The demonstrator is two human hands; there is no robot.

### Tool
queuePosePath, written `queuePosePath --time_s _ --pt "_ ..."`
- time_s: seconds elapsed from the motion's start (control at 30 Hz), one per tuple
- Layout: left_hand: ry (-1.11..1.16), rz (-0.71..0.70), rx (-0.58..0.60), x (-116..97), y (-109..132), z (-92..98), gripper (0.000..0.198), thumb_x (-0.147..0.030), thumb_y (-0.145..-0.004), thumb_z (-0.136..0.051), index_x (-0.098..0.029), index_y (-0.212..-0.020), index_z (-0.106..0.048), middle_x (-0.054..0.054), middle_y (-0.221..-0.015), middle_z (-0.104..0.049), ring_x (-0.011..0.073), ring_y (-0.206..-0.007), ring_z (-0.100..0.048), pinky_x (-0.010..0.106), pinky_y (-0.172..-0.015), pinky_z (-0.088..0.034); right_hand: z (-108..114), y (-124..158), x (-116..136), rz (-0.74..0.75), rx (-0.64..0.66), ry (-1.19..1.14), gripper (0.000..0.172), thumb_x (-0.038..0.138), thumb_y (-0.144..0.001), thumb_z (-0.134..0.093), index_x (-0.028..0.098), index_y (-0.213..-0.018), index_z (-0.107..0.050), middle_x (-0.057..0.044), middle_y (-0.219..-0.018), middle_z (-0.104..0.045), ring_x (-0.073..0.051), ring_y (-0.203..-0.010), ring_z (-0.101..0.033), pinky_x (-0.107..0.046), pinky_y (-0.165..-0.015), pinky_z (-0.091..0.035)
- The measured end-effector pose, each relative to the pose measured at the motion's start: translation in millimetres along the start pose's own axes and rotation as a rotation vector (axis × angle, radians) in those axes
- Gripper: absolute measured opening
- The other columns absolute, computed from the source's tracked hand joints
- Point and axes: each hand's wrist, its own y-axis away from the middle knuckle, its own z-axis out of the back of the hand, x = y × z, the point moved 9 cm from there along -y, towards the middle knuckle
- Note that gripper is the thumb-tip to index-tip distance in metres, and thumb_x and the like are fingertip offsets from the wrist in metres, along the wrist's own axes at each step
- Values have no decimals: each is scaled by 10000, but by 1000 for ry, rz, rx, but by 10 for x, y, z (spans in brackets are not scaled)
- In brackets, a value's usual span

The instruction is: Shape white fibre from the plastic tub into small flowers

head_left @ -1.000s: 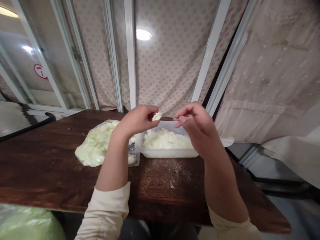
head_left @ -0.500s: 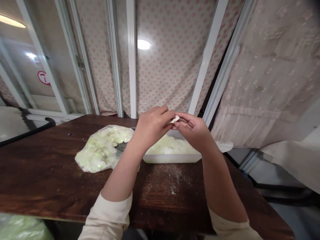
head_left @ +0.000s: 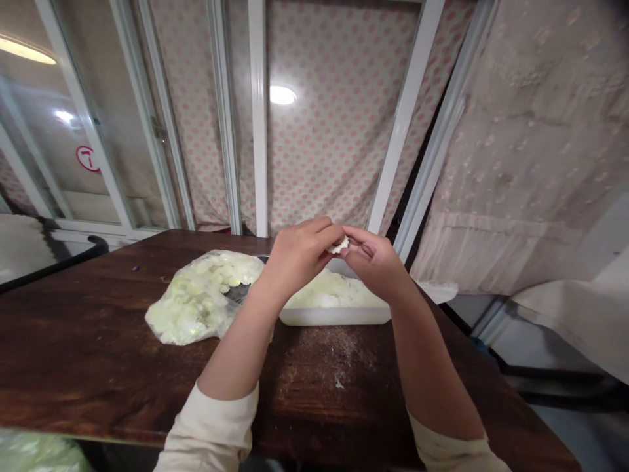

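Note:
A small white piece with a ruffled edge (head_left: pixel 339 246) is pinched between my two hands, above the far side of the table. My left hand (head_left: pixel 302 255) has its fingers curled round the piece from the left, hiding part of it. My right hand (head_left: pixel 371 259) meets it from the right, thumb and fingertips closed on its edge. Below the hands stands a white tray (head_left: pixel 334 318) holding a heap of pale yellowish-white pieces (head_left: pixel 329 290), partly hidden by my forearms. Left of it lies a clear plastic bag (head_left: pixel 184 314) full of similar pale pieces.
The dark wooden table (head_left: pixel 88 367) has white crumbs (head_left: pixel 339 357) scattered in front of the tray. A greenish bag (head_left: pixel 39 452) is below the table's left front edge. Behind stand framed glass panels with a dotted curtain (head_left: pixel 324 144). A pale cloth (head_left: pixel 574 321) hangs at the right.
The white piece has turned between my fingers and its ruffled edge now faces the camera. My right hand has moved slightly left and down; the bag and tray have stayed put.

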Motion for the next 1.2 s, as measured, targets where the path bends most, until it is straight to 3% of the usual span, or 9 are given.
queuePosePath --time_s 0.33,0.83,1.1,1.2 --pt "200 34 49 36 -3 -16 41 -153 -774 -475 -176 -779 -510 1 -764 -551 97 -673 -481 208 -579 -336 -26 30 19 28 52 6 458 211 -788 -506 175 -1245 -490 -83 -1105 -603 -170 -1021 -569 -374 -940 -440" --pt "220 61 49 66 -6 -68 67 -139 -757 -452 -173 -773 -508 3 -756 -531 100 -660 -463 214 -583 -337 -29 -7 -2 32 59 61 437 176 -759 -502 178 -1194 -540 -50 -1000 -624 -147 -934 -583 -315 -877 -463" --pt "317 164 -26 144 -54 -243 89 -82 -694 -457 -169 -676 -448 -7 -674 -501 105 -629 -438 224 -565 -316 50 -74 -49 -7 -15 186 400 124 -735 -431 188 -1097 -589 -22 -870 -630 -146 -798 -571 -302 -761 -479" --pt "361 211 28 152 24 -406 102 -71 -681 -459 -171 -675 -436 -14 -655 -485 105 -609 -430 224 -549 -310 49 -36 -181 -42 12 248 360 108 -718 -408 178 -998 -624 -14 -803 -625 -147 -752 -564 -285 -702 -476"
